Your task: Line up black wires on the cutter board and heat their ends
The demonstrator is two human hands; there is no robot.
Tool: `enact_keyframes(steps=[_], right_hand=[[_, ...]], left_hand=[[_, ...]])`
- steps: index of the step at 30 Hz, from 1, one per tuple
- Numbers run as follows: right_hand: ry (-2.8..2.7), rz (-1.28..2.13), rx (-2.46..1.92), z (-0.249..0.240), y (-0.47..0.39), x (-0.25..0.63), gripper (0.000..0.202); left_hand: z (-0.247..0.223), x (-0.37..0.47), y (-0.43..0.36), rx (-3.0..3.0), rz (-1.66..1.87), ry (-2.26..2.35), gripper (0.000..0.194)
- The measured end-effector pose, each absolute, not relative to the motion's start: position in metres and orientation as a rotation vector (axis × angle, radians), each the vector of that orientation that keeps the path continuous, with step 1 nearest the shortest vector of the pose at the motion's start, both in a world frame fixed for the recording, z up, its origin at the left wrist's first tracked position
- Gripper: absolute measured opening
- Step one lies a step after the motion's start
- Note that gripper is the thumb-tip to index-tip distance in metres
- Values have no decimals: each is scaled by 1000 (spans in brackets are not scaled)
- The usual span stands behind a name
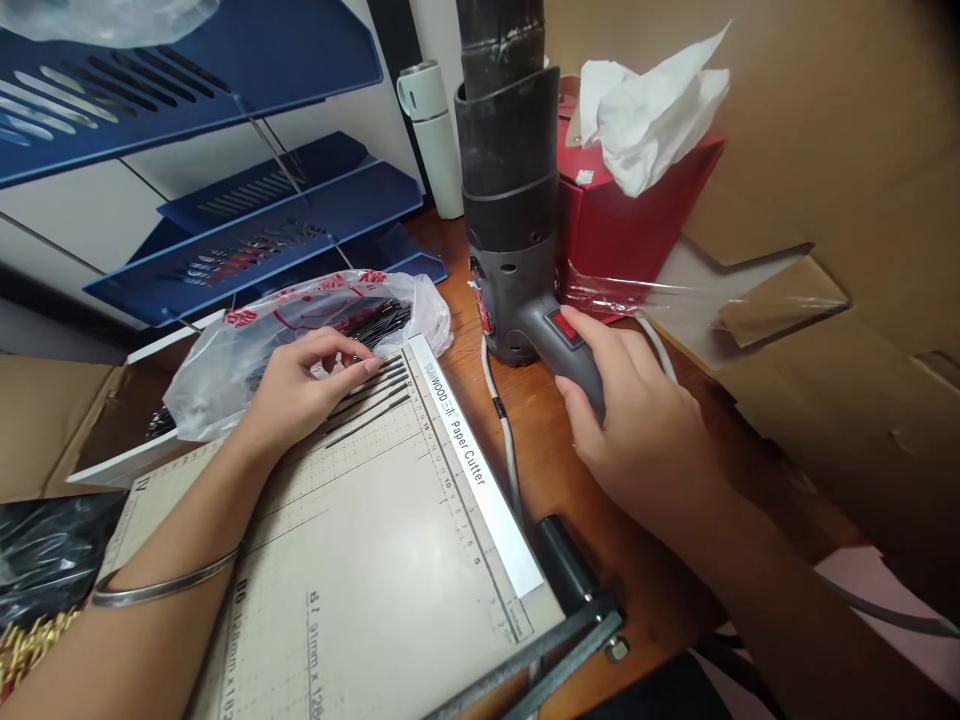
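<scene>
My left hand (304, 390) rests near the top of the paper cutter (375, 520), thumb and forefinger pinched at one end of a row of thin black strips (367, 412). The strips lie side by side against the cutter's ruler edge. My right hand (637, 410) is wrapped round the grey handle of a heat gun (514, 270), with the thumb and forefinger by its red switch (565, 326). The heat gun stands upright on the wooden table, its wide black barrel pointing up.
Behind my left hand, a plastic bag (217, 370) holds black pieces. Blue shelves (300, 215) stand at the back left. A pale bottle (439, 150), a red tissue box (630, 215) and cardboard (847, 150) surround the heat gun. The cutter's black handle (566, 560) is at its right edge.
</scene>
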State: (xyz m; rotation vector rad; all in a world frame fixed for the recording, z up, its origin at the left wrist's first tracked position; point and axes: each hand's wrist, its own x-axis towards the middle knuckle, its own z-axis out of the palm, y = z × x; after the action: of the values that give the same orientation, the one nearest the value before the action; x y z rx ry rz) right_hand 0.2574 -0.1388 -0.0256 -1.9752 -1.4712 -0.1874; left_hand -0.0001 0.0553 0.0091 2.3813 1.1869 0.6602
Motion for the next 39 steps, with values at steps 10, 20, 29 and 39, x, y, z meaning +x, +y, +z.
enact_keyframes(steps=[10, 20, 29, 39], right_hand=[[-1460, -121, -1984, -26, -139, 259, 64], [-1477, -123, -1946, -25, -139, 260, 64], [-1482, -98, -1941, -29, -138, 262, 65], [-1459, 56, -1633, 10, -134, 222, 30]], left_hand=[[9, 1, 55, 2374, 688, 1219, 22], [5, 0, 59, 2388, 698, 1228, 28], [8, -1, 50, 2522, 547, 957, 60], [9, -4, 34, 2633, 722, 1022, 29]])
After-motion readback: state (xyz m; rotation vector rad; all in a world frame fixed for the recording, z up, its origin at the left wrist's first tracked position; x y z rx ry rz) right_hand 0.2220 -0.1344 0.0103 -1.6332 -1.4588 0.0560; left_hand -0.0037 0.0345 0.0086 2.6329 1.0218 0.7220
